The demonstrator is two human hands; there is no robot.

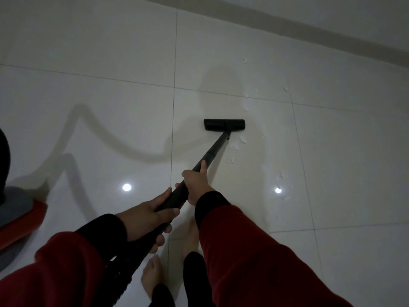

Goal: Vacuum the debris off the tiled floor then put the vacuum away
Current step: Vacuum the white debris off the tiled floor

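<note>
A black vacuum wand (213,151) slants from my hands up to a flat black floor head (224,124) resting on the glossy white tiled floor (110,120). My right hand (197,186) grips the wand higher up, forefinger stretched along the tube. My left hand (147,214) grips it lower, near the hose end. Small white bits of debris (234,146) lie scattered just right of the head, and more debris (281,176) trails toward the lower right and up near the wall.
The red and grey vacuum body (21,214) sits at the left edge. My bare feet (192,234) stand below the hands. A wall base (309,29) runs diagonally across the top right. Two ceiling light reflections shine on the tiles.
</note>
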